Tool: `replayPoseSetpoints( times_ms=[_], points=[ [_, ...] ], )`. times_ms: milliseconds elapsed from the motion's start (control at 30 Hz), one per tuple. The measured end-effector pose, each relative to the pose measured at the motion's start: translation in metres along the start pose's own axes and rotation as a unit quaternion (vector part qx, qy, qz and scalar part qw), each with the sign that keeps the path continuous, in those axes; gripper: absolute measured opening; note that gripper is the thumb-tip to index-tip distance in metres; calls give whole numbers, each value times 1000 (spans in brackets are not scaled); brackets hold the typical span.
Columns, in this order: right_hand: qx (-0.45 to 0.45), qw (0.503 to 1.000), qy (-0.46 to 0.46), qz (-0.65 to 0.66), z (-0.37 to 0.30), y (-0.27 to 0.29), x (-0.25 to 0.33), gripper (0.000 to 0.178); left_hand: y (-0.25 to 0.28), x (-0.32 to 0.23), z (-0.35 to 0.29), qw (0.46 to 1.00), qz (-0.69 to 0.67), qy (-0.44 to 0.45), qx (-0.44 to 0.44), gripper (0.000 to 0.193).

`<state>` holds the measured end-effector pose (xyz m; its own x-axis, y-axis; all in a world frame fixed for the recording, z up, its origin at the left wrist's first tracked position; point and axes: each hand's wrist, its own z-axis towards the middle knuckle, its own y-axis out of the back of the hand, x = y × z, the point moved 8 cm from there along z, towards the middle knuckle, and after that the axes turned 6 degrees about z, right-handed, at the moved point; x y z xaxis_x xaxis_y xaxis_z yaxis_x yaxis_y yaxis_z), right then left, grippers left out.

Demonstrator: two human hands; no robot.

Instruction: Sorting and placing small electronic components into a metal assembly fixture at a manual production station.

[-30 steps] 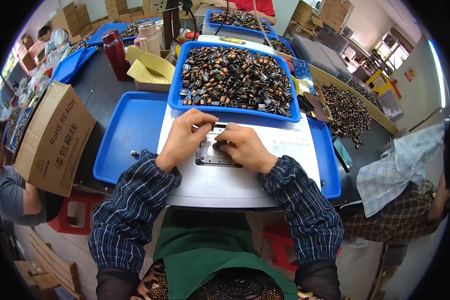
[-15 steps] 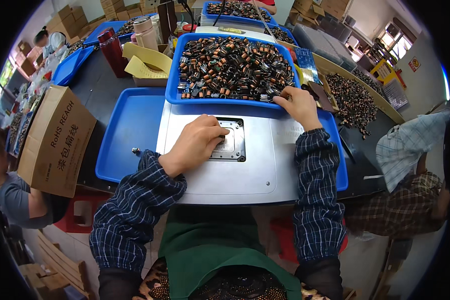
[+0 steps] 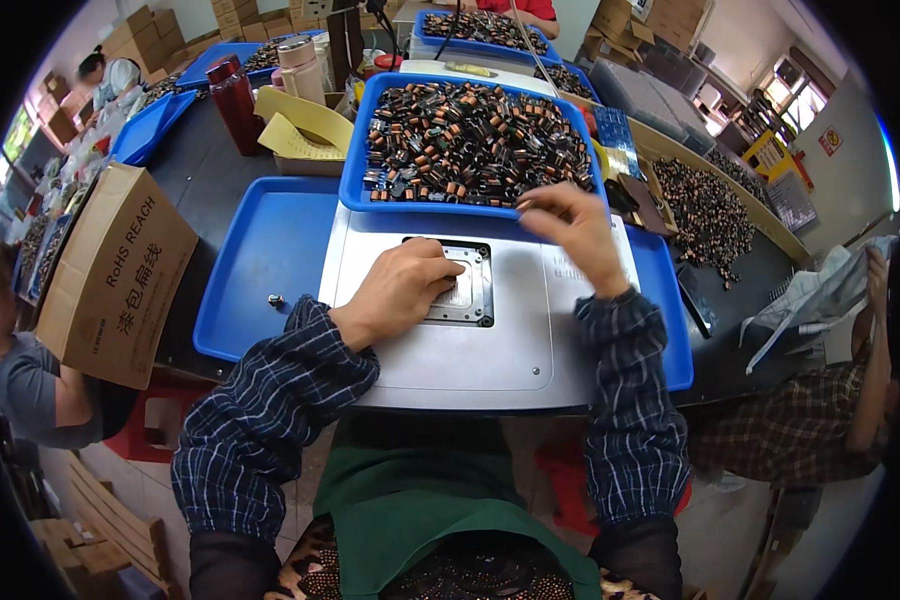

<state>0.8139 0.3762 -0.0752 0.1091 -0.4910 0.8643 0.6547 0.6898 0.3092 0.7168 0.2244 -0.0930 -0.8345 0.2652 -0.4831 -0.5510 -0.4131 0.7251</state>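
My left hand rests over a square metal fixture set into a silver panel. Its fingers are closed in a pinch at the fixture's middle; what they hold, if anything, is hidden. My right hand is raised above the panel, just off the front right edge of a blue tray. A small copper-coloured coil shows between its pinched thumb and fingertips. Heaped in that tray are many small black-and-copper coils. One loose coil lies in a second blue tray to the left.
A cardboard box stands at the left edge. Behind are a red flask, a pale flask and yellow card. More coils lie heaped to the right. Co-workers sit at both sides, one handling pale cloth.
My right hand has come off the coil heap and moved left and toward me, with a coil in its fingertips. My left hand has stayed at the fixture.
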Motion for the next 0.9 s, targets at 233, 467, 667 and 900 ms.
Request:
replayPoseSetpoints(
  times_ms=[233, 467, 667, 900],
  points=[
    [124, 985, 23, -115, -25, -78, 13, 18, 78, 60, -63, 952, 36, 199, -229, 20],
    [155, 964, 118, -178, -27, -94, 23, 18, 70, 126, -111, 923, 122, 294, -216, 21],
    [157, 967, 103, -172, -28, -97, 24, 16, 84, 88, -35, 941, 118, 173, -265, 22],
    [161, 968, 122, -148, -27, -98, 23, 15, 42, 60, 41, 978, 139, 60, -147, 33]
  ],
)
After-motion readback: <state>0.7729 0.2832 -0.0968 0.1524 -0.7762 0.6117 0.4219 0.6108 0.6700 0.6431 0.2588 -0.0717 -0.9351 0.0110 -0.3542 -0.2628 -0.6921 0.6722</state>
